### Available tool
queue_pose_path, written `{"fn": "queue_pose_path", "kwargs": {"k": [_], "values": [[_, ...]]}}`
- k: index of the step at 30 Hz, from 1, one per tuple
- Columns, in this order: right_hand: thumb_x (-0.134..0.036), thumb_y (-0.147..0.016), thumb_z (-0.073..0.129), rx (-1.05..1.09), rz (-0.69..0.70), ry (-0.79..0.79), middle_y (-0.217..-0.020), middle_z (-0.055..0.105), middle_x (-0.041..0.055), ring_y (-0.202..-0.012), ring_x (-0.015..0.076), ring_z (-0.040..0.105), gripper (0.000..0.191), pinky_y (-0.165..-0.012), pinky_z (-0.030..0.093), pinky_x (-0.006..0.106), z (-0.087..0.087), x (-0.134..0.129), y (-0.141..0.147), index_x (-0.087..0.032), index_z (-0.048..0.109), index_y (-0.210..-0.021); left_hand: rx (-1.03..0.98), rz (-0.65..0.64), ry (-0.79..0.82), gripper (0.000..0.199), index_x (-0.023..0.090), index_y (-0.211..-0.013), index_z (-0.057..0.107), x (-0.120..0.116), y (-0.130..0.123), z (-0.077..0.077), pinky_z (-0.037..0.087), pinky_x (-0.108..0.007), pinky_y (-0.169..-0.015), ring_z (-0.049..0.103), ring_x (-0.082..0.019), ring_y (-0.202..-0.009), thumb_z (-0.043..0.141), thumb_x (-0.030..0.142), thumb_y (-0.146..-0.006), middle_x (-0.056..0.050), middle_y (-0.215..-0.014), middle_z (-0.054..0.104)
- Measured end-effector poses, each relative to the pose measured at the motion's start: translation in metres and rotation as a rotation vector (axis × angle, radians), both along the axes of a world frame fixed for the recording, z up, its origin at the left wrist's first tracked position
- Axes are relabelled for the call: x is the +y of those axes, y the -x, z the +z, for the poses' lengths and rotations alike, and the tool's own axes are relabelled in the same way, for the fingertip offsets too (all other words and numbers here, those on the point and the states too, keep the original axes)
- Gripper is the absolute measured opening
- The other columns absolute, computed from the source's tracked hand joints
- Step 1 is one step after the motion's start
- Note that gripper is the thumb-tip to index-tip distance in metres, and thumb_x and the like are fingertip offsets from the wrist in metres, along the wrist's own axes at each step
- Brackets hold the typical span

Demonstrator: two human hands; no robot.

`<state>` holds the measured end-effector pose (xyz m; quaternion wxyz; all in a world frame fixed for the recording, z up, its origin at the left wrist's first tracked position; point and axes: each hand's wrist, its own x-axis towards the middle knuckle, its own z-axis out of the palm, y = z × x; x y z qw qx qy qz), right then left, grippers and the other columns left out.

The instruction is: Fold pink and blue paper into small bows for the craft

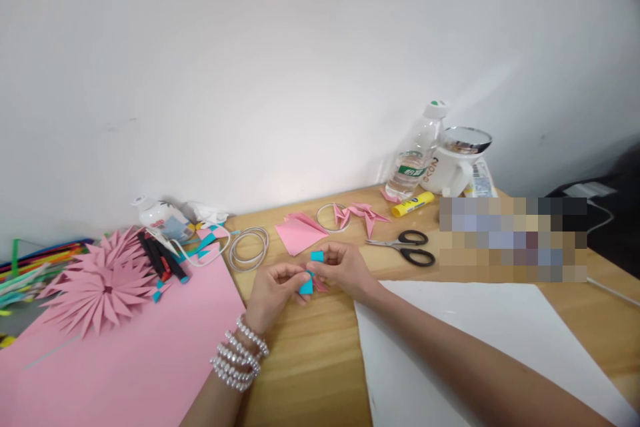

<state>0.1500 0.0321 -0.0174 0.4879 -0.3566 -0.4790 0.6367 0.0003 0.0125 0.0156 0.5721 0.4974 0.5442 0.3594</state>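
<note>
Near the middle of the wooden table [295,353], my left hand [280,283] pinches a small piece of blue paper [306,285]. Close beside it on the right, my right hand [341,268] has its fingers closed on blue paper too, with a blue part [317,256] showing at its fingertips. Whether the blue parts are one strip is not clear. A bit of pink paper shows under the fingers. Just behind the hands lies a folded pink paper [300,233]. Pink folded shapes [367,215] and black-handled scissors [400,247] lie to the right.
Pink sheet [165,347] with pink paper flowers [105,287] and markers [163,257] at left; white board [450,347] at right. Wire rings [249,248], a glue stick [413,204], a water bottle [417,153], a white mug [450,170] and a white bottle [163,217] stand or lie farther back.
</note>
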Motion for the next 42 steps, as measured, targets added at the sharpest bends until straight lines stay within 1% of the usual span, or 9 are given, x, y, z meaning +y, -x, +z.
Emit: {"fn": "queue_pose_path", "kwargs": {"k": [6, 12, 22, 27, 30, 32, 35, 38, 42], "values": [[-0.038, -0.057, 0.071, -0.010, 0.030, 0.013, -0.050, 0.058, -0.0031, -0.040, 0.0081, 0.050, 0.031, -0.041, 0.039, 0.021, 0.0014, -0.0001, 0.0001, -0.014, 0.054, -0.066, -0.004, -0.092, -0.028, 0.026, 0.008, -0.067, 0.064, 0.0000, 0.0031, -0.0015, 0.047, -0.020, -0.041, 0.056, -0.010, -0.042, 0.068, 0.034, -0.062, -0.004, -0.055, 0.065], [-0.037, -0.058, 0.070, 0.012, 0.069, 0.027, -0.049, 0.055, -0.0040, -0.039, 0.0075, 0.049, 0.030, -0.041, 0.039, 0.021, -0.0008, 0.0001, 0.0002, -0.014, 0.052, -0.067, -0.031, -0.150, -0.032, 0.028, 0.009, -0.066, 0.062, -0.0011, 0.0018, 0.0002, 0.046, -0.020, -0.040, 0.055, -0.010, -0.041, 0.065, 0.036, -0.065, -0.003, -0.052, 0.062], [-0.034, -0.059, 0.070, -0.014, 0.070, 0.003, -0.053, 0.054, -0.0046, -0.044, 0.0065, 0.049, 0.028, -0.045, 0.039, 0.020, 0.0033, -0.0004, -0.0022, -0.015, 0.051, -0.066, 0.049, -0.102, -0.066, 0.029, 0.010, -0.067, 0.059, -0.0041, -0.0038, -0.0016, 0.043, -0.020, -0.040, 0.052, -0.010, -0.041, 0.063, 0.039, -0.065, -0.002, -0.051, 0.060], [-0.037, -0.060, 0.069, -0.038, 0.053, -0.016, -0.053, 0.054, -0.0046, -0.042, 0.0078, 0.050, 0.030, -0.041, 0.039, 0.020, 0.0056, -0.0028, -0.0024, -0.016, 0.050, -0.069, 0.139, -0.250, -0.109, 0.034, 0.011, -0.066, 0.063, -0.0049, -0.0026, -0.0004, 0.033, -0.016, -0.035, 0.044, -0.006, -0.035, 0.050, 0.041, -0.076, 0.001, -0.045, 0.054], [-0.039, -0.061, 0.068, -0.033, 0.066, -0.007, -0.053, 0.053, -0.0048, -0.041, 0.0076, 0.050, 0.031, -0.041, 0.039, 0.020, 0.0044, -0.0034, -0.0010, -0.016, 0.050, -0.070, 0.164, -0.260, -0.126, 0.039, 0.011, -0.062, 0.063, -0.0060, -0.0022, 0.0005, 0.025, -0.015, -0.031, 0.034, -0.003, -0.029, 0.046, 0.042, -0.078, 0.004, -0.036, 0.046], [-0.038, -0.062, 0.067, -0.018, 0.075, 0.006, -0.055, 0.052, -0.0049, -0.042, 0.0066, 0.049, 0.030, -0.041, 0.038, 0.019, 0.0036, -0.0033, -0.0002, -0.015, 0.050, -0.071, 0.139, -0.249, -0.117, 0.040, 0.010, -0.060, 0.061, -0.0071, -0.0034, 0.0005, 0.023, -0.014, -0.029, 0.033, -0.003, -0.026, 0.048, 0.043, -0.077, 0.003, -0.036, 0.048], [-0.035, -0.062, 0.068, -0.008, 0.060, 0.004, -0.056, 0.051, -0.0054, -0.043, 0.0052, 0.047, 0.029, -0.042, 0.037, 0.018, 0.0034, -0.0029, 0.0004, -0.015, 0.050, -0.072, 0.073, -0.217, -0.078, 0.040, 0.010, -0.059, 0.060, -0.0086, -0.0059, 0.0001, 0.026, -0.014, -0.026, 0.042, -0.005, -0.027, 0.049, 0.045, -0.075, -0.003, -0.044, 0.058], [-0.035, -0.061, 0.068, 0.002, 0.082, 0.032, -0.056, 0.051, -0.0056, -0.042, 0.0049, 0.046, 0.029, -0.040, 0.036, 0.017, 0.0040, -0.0029, 0.0000, -0.015, 0.050, -0.073, -0.008, -0.226, -0.050, 0.037, 0.009, -0.064, 0.061, -0.0092, -0.0063, 0.0002, 0.037, -0.017, -0.030, 0.058, -0.013, -0.041, 0.053, 0.044, -0.072, -0.008, -0.058, 0.065], [-0.037, -0.061, 0.069, 0.005, 0.149, 0.055, -0.054, 0.052, -0.0047, -0.041, 0.0055, 0.046, 0.032, -0.039, 0.034, 0.017, 0.0027, -0.0024, -0.0021, -0.015, 0.051, -0.074, -0.023, -0.246, -0.056, 0.033, 0.009, -0.065, 0.065, -0.0087, -0.0031, 0.0003, 0.045, -0.021, -0.037, 0.062, -0.017, -0.048, 0.056, 0.040, -0.072, -0.009, -0.060, 0.067]]}}
